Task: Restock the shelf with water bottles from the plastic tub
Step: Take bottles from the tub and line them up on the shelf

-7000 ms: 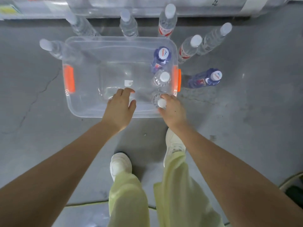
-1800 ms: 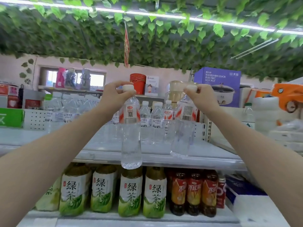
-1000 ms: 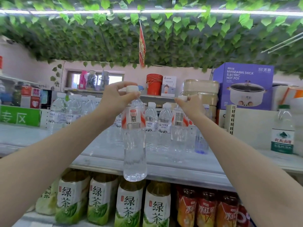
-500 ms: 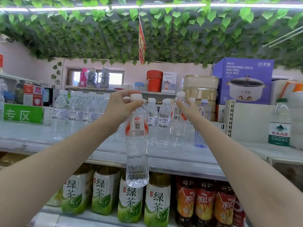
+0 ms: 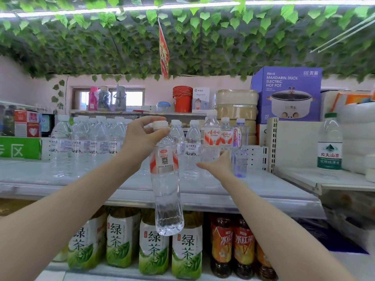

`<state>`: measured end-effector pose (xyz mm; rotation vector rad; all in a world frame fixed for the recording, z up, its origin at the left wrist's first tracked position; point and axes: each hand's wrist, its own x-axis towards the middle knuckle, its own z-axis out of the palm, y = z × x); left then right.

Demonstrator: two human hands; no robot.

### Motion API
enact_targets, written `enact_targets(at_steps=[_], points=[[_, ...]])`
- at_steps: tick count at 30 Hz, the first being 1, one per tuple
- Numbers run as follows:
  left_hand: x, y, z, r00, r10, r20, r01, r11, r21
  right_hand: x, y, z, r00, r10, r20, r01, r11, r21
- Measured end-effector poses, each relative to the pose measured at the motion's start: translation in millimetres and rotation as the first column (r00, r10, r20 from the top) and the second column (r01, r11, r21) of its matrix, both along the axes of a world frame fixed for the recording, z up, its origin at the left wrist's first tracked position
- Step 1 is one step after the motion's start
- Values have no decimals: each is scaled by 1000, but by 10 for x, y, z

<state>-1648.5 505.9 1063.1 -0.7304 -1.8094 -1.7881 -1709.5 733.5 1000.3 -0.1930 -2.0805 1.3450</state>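
Held bottle: I see a clear water bottle (image 5: 165,179) with a white cap and a red-and-white label. It hangs upright from the left hand (image 5: 142,136), which pinches it at the cap. It is in front of the near edge, with its base below shelf level.
Second bottle: a second bottle (image 5: 210,136) with the same label stands upright to the right. The right hand (image 5: 218,166) is spread at its lower body; I cannot tell whether they touch.
Shelf: the pale grey shelf (image 5: 263,191) is bare along its near strip.
Stock: a row of clear bottles (image 5: 89,142) stands at far left.
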Motion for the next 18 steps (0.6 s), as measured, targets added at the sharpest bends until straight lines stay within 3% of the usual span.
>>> enact_targets(at_steps=[6,18], points=[[-42,38,-66,1000,-5,-20,4,999,-35,66,122,-63,990,113,82,-112,994,-13],[-168,74,-26,999,-17,-28,17,1000,-4,-64,238,-76,994,2,110,-15,993,117]])
